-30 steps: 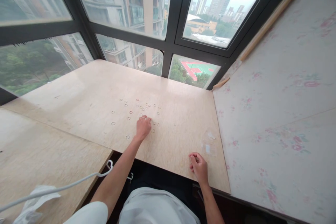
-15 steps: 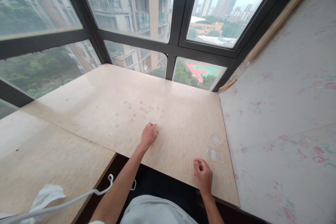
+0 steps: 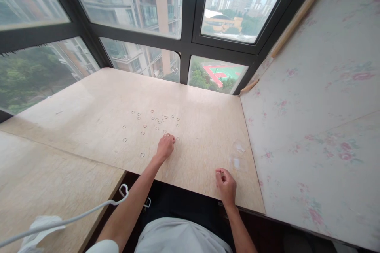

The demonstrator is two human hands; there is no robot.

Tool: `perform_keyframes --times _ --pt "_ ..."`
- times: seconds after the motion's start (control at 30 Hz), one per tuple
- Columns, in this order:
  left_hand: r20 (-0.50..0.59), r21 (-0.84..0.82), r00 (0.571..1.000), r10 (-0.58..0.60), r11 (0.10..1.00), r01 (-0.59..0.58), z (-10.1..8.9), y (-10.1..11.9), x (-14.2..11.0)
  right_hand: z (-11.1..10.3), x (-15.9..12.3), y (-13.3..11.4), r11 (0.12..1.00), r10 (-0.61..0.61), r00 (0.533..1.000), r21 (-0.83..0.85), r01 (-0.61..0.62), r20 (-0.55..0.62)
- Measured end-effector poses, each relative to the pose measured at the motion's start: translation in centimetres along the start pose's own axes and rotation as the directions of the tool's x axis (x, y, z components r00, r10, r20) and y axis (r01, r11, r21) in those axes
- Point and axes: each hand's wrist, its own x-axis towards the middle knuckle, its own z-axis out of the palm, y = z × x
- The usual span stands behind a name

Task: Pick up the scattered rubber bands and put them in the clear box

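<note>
Several small thin rings (image 3: 154,120) lie scattered on a light wooden board (image 3: 204,134) below a window. My left hand (image 3: 165,146) rests knuckles-up at the near edge of the scatter, fingers curled together, with a ring (image 3: 168,134) at its fingertips. Whether the fingers grip it is unclear. My right hand (image 3: 226,184) lies near the board's front edge, fingers curled in a loose pinch. What it holds, if anything, is hidden. A clear plastic bag (image 3: 237,156) lies flat just beyond the right hand.
A second wooden board (image 3: 44,182) adjoins on the left. A white cord (image 3: 89,209) and white cloth (image 3: 38,227) lie at the lower left. A floral-papered surface (image 3: 311,126) rises on the right. Dark window frames (image 3: 187,47) stand behind the board.
My left hand has drawn slightly back toward me from among the rings, then stayed at the scatter's edge. The right hand has hardly moved. The camera view shifted a little.
</note>
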Motion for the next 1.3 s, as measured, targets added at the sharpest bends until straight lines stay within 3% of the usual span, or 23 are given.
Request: perform_keyframes --times 0.17,0.27,0.33,0.4,0.5,0.63,0.73,0.87,1.0,1.13,1.3 --pt "-0.022 -0.109 0.999 0.032 0.993 -0.034 -0.9 1.5 0.1 0.0 0.0 -0.3 0.999 -0.033 0.999 -0.008 0.033 -0.012" --pt "-0.06 -0.256 0.997 0.048 0.965 -0.062 -0.9 4.6 -0.5 0.1 0.1 -0.4 0.998 -0.056 0.998 -0.011 0.055 -0.026" --pt "-0.063 -0.437 0.995 0.072 0.895 -0.092 -0.3 7.5 -0.9 0.1 0.2 -0.6 0.998 -0.068 0.997 -0.01 0.068 -0.029" --pt "-0.038 -0.604 0.992 0.123 0.788 -0.121 0.9 10.6 -1.4 0.0 0.2 -0.8 0.997 -0.074 0.997 -0.004 0.074 -0.028" --pt "0.019 -0.714 0.968 0.249 0.681 -0.161 3.4 15.0 -1.7 -0.2 0.2 -0.9 0.997 -0.076 0.997 0.013 0.076 -0.021" --pt "0.004 -0.641 0.908 0.419 0.698 -0.32 6.9 19.3 -1.3 -0.4 0.0 -0.9 0.996 -0.085 0.996 0.041 0.085 -0.007" --pt "-0.035 -0.574 0.881 0.473 0.712 -0.405 8.9 21.1 -0.3 -0.5 -0.1 -0.8 0.993 -0.106 0.994 0.054 0.107 -0.004" --pt "-0.056 -0.55 0.852 0.521 0.696 -0.462 10.1 22.1 1.0 -0.4 0.0 -0.7 0.989 -0.132 0.991 0.058 0.132 -0.003" --pt "-0.095 -0.563 0.843 0.529 0.67 -0.484 10.2 21.5 1.3 -0.5 -0.1 -0.9 0.987 -0.142 0.99 0.072 0.14 0.011" --pt "-0.166 -0.617 0.884 0.438 0.653 -0.439 9.5 19.4 0.0 -0.7 -0.1 -1.0 0.987 -0.138 0.99 0.081 0.136 0.022" --pt "-0.154 -0.625 0.947 0.282 0.715 -0.314 8.7 15.9 -3.0 -0.6 -0.1 -1.0 0.988 -0.124 0.992 0.097 0.12 0.03"
